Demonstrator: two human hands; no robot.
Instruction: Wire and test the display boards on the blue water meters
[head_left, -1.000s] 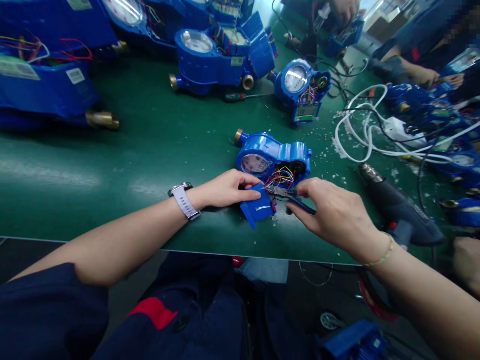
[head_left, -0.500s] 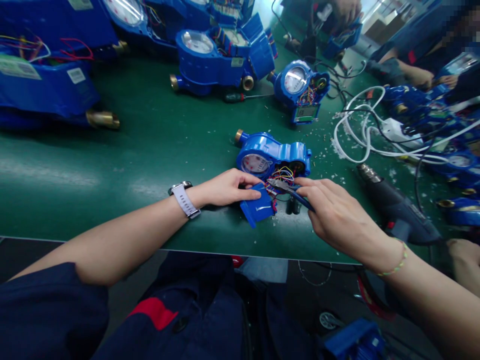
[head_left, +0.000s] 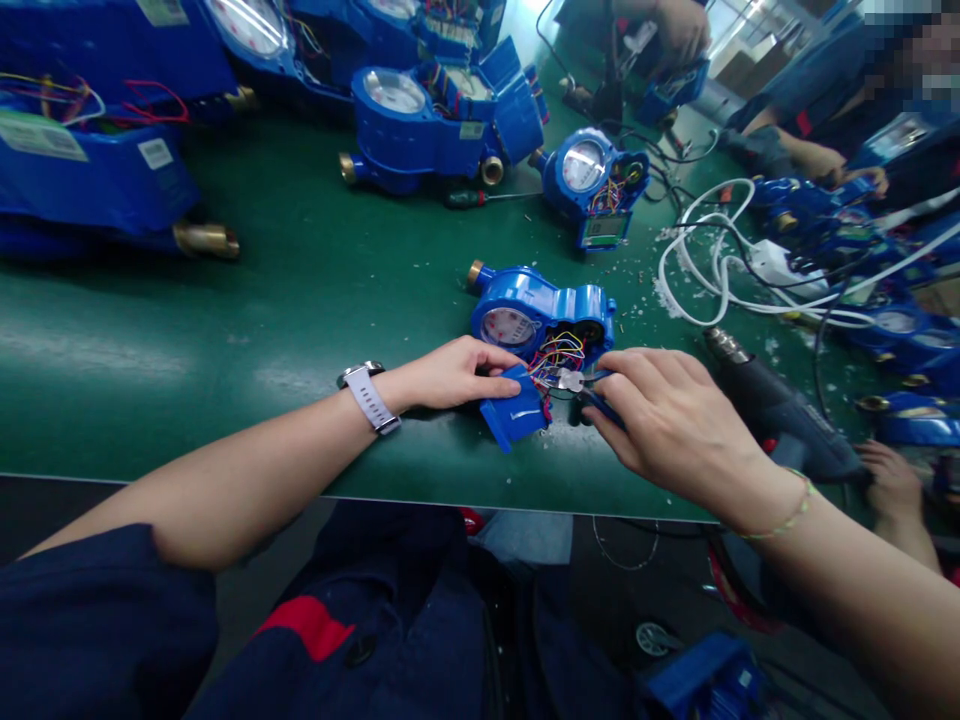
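Pinching a blue plastic cover (head_left: 516, 412) between thumb and fingers, the left hand (head_left: 459, 374) works beside the right hand (head_left: 667, 412), closed around pliers (head_left: 571, 381) whose tips sit at thin coloured wires (head_left: 564, 348). Just beyond, the blue meter (head_left: 529, 292) lies mid-bench on the green table (head_left: 337, 290). It looks heavy and stiff, best held by its casing; the wires seem soft and fragile, the cover light. A heat gun (head_left: 787, 412) rests at right.

Front meter (head_left: 536, 292) on table (head_left: 300, 290), screwdriver (head_left: 468, 199) behind it, heat gun (head_left: 795, 415) to the right.
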